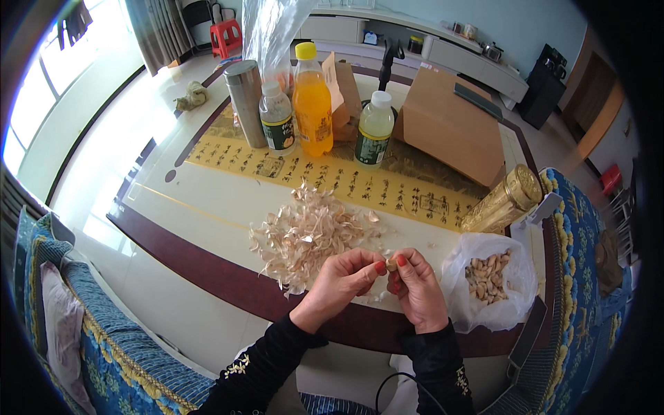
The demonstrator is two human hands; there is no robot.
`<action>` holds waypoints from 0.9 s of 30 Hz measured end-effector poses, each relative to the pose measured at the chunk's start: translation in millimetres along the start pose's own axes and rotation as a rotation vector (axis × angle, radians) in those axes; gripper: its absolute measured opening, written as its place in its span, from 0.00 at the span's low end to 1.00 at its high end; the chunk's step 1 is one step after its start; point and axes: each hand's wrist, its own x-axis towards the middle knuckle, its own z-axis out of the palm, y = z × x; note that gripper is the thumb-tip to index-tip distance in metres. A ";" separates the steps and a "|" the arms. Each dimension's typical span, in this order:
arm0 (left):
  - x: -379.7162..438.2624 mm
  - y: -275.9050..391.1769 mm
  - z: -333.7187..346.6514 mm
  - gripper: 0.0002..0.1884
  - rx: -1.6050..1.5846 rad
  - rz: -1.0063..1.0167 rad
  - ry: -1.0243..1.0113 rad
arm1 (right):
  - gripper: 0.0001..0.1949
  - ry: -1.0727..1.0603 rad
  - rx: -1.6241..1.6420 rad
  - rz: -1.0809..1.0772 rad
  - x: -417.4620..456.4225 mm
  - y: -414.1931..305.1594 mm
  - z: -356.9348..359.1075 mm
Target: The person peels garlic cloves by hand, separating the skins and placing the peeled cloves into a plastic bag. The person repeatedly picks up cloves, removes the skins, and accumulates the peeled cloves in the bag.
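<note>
Between the fingertips of both hands is a garlic clove (391,264). My left hand (345,282) pinches it from the left with thumb and forefinger. On its other side, my right hand (419,290) grips it with thumb and fingers. A heap of papery garlic skins (311,228) lies on the table just beyond and left of my left hand. To the right of my right hand, an open white plastic bag (451,259) holds many garlic cloves (487,277), apparently unpeeled. Small pale pieces lie partly hidden under my hands.
Across the table (202,207) stand a steel flask (248,104), an orange drink bottle (313,109), two green-labelled bottles (277,122), (373,129) and a cardboard box (451,124). A gold canister (500,199) stands behind the bag. Patterned sofas (129,332) flank the table.
</note>
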 end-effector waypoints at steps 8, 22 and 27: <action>-0.4 5.2 -5.7 0.07 0.075 0.005 -0.050 | 0.06 -0.005 -0.042 0.017 -0.6 -1.2 -1.1; 0.8 -4.4 2.9 0.03 0.057 0.083 0.001 | 0.07 -0.007 -0.126 -0.006 -0.5 0.5 -0.1; 1.9 -5.4 -2.2 0.04 -0.114 0.018 0.004 | 0.09 0.054 -0.599 -0.395 1.0 4.5 1.5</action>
